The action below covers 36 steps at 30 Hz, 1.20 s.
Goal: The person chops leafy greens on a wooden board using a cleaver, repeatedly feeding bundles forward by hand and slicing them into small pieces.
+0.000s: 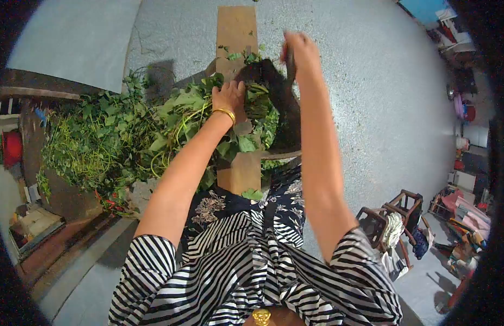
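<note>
My left hand (228,98), with a gold bangle at the wrist, presses down on a bunch of leafy green stems (188,108) lying across a wooden board (238,174). To the right, my right hand (302,50) is raised and closed around a dark tool (290,68), which looks like a knife and is partly blurred. Cut greens (271,127) show just right of the board, in a dark round container (287,117) beneath it. Loose leaf bits lie on the board's far end.
A large heap of leafy vines (99,127) spreads to the left. Wooden stools (403,206) with cloths stand at the lower right. Piled household items (464,223) line the far right. A red object (12,148) is at the far left.
</note>
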### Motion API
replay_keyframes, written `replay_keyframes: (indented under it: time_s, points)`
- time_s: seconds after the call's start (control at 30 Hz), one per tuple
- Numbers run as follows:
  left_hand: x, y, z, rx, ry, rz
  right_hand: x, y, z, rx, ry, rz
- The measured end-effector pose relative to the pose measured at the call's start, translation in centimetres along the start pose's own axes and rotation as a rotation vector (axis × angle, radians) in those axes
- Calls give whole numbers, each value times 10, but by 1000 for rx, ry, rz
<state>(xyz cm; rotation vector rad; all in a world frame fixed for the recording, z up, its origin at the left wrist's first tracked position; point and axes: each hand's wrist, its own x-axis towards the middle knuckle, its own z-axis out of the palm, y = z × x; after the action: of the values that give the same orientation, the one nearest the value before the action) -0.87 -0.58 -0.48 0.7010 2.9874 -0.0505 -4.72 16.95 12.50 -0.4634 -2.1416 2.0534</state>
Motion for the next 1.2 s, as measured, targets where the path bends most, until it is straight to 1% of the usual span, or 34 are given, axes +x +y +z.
replay_keyframes:
  time_s: [0.03, 0.07, 0.1, 0.13, 0.17, 0.2, 0.23, 0.27, 0.3, 0.33, 0.37, 0.4, 0.43, 0.47, 0.5, 0.53, 0.57, 0.6, 0.63, 0.67, 0.7, 0.73, 0.77, 0.8, 0.83, 0.9, 0.93, 0.97, 1.0, 1.03, 1.07, 1.13, 1.17, 1.2]
  points:
    - [0, 0, -6, -2, 11, -8, -43, 10, 4, 116, 96, -20]
    - [2, 2, -15, -72, -79, -12, -71, 38, 5, 202, 122, -87]
    - [4, 0, -22, -140, -166, -16, -97, 67, 9, 292, 142, -57]
    - [1, -3, -14, -47, -78, 29, -113, 93, 9, 208, 94, -78]
    - [-2, -4, -22, -44, -70, 16, -109, 89, 12, 210, 95, -76]
    - [-5, -6, -30, -75, -75, 19, -96, 84, 10, 174, 74, -58]
    - [-14, -3, -33, -111, -91, 33, -84, 61, 8, 136, 65, -29]
    - [-25, 3, -22, -45, 89, 33, -67, 38, 6, 154, 36, 25]
    - [-32, 8, -20, -45, 85, 36, -47, 22, 5, 188, 50, 88]
    - [-40, 13, -18, -92, 134, 29, -18, 11, -2, 118, -36, 120]
    - [-46, 16, -18, -135, 188, 19, 14, 6, -3, 112, -43, 177]
    - [-51, 20, -27, -156, 140, 25, 45, 3, -1, 107, -53, 233]
    - [-52, 21, -25, -151, 137, 21, 75, 2, 2, 146, -88, 295]
    - [-52, 21, -22, -132, 216, 38, 100, 5, 2, 257, -153, 302]
    - [-51, 21, -20, -113, 294, 56, 109, 6, 3, 260, -156, 307]
    - [-46, 15, -25, -122, 202, 74, 114, 4, 4, 282, -206, 258]
    - [-29, 9, -21, -120, 195, 72, 119, 4, 6, 306, -253, 209]
    - [-7, 1, -17, -57, 0, 62, 125, 4, 13, 174, -190, 274]
    - [4, 1, -14, 4, -196, 56, 116, 4, 14, 173, -183, 280]
    - [3, 7, -35, -129, -155, -38, 100, 2, 12, 209, -114, 276]
    - [3, 10, -34, -135, -152, -30, 80, 1, 9, 243, -44, 265]
    - [1, 12, -32, -125, -128, -45, 46, 4, 2, 126, -40, 84]
    - [1, 12, -30, -113, -96, -64, 3, 10, -1, 120, -30, -24]
    - [1, 10, -11, -82, 12, -37, -44, 14, 5, 169, 79, -49]
    - [1, 10, -12, -85, 20, -43, -78, 44, 7, 272, 134, -17]
    - [6, 9, -17, -140, -103, -41, -116, 99, 10, 272, 35, -96]
    - [10, 6, -14, -126, -164, -53, -109, 90, 11, 242, 37, -62]
    - [2, 5, -10, -116, -174, -52, -100, 76, 12, 217, 51, -15]
    - [-16, 12, -5, -49, 6, -18, -83, 64, 7, 230, 44, 25]
    - [-23, 16, -5, 19, 209, 11, -64, 36, 5, 219, 28, 96]
    - [-25, 20, -3, 20, 214, 17, -39, 23, 0, 215, -41, 129]
    - [-39, 28, 6, 49, 182, 40, 17, 6, -4, 163, -95, 233]
    - [-45, 30, 8, 66, 166, 45, 45, 3, 0, 189, -68, 249]
    - [-48, 33, 2, 10, 182, 50, 80, 8, 0, 222, -142, 317]
